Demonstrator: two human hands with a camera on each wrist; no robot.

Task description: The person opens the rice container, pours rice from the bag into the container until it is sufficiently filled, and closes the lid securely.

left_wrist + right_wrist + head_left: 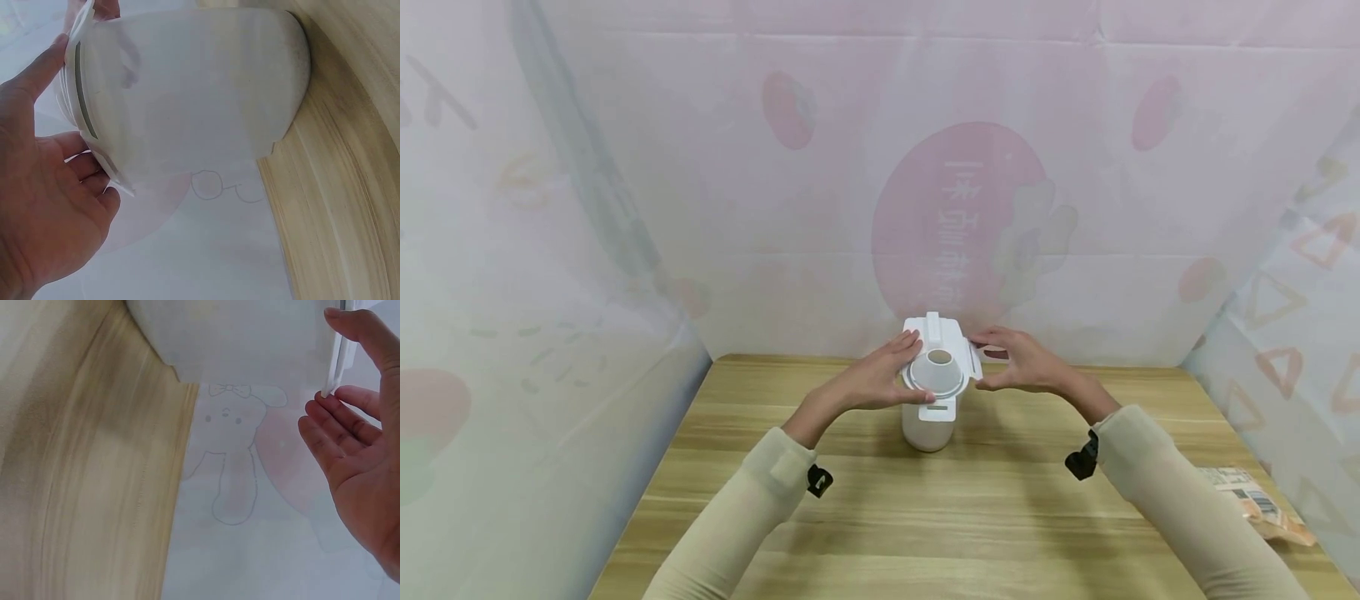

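Note:
A white plastic container point(927, 429) stands upright on the wooden table point(970, 517), near its far edge. It carries a white lid point(945, 332) with a round funnel-like cup point(934, 372) set in the top. My left hand point(880, 379) lies against the lid's left side, its fingers nearly straight and its thumb at the front rim. My right hand point(1026, 367) is cupped beside the lid's right flap point(337, 356), with fingertips touching the flap's edge. The left wrist view shows the container point(187, 94) with the left hand point(50, 219) at the lid rim. Only the right hand point(362, 444) and the container's lower side point(237, 331) appear in the right wrist view.
A printed snack packet point(1255, 500) lies at the table's right edge, near my right sleeve. Pale printed sheets point(970, 208) wall in the table at the back and on both sides. Bare wood stretches between my arms and the near edge.

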